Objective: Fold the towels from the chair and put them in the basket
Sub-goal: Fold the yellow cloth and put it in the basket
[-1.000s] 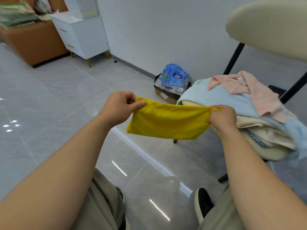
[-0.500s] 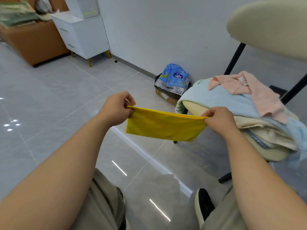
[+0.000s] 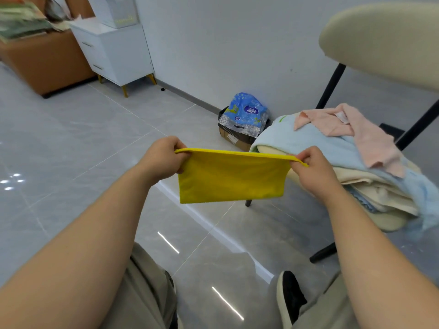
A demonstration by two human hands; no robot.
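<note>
A folded yellow towel (image 3: 231,176) hangs stretched between my hands above the floor. My left hand (image 3: 164,157) pinches its top left corner and my right hand (image 3: 313,169) pinches its top right corner. To the right stands a cream chair (image 3: 380,39) whose seat carries a pile of towels: a pink one (image 3: 356,131) on top, a light blue one (image 3: 316,143) under it, and cream ones (image 3: 370,188) below. No basket is in view.
A cardboard box with a blue plastic package (image 3: 244,115) sits by the wall behind the towel. A white cabinet (image 3: 114,48) and a brown sofa (image 3: 40,60) stand at the far left. Grey tiled floor lies below; my knees and a black shoe (image 3: 288,298) are at the bottom.
The yellow towel went slack and narrow half a second ago; now my hands have moved apart and pulled its top edge taut, so it hangs flat and wider.
</note>
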